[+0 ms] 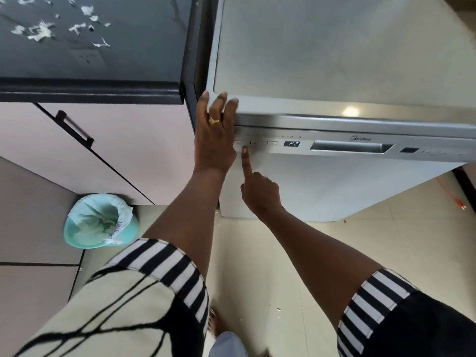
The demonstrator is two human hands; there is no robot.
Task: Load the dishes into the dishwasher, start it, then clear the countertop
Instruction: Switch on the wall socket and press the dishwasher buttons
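Note:
The silver dishwasher [334, 60] stands at the upper right with its door closed. On its control panel [334, 145] a small display [291, 144] reads P2, beside a row of buttons [271, 143] and a recessed handle [350, 146]. My left hand [215, 130] rests on the front left corner of the dishwasher's top, fingers straight over the edge. My right hand [257, 186] has its index finger stretched out, the tip on the panel just below the left buttons; the other fingers are curled. The dark countertop [103, 60] at the upper left carries several white scraps [41, 30].
Below the countertop is a pale cabinet door with a black handle [74, 130]. A mint-green bin [99, 220] with a liner and paper inside sits on the tiled floor at the left. An orange cable [453, 197] lies on the floor right of the dishwasher. My foot [216, 323] is below.

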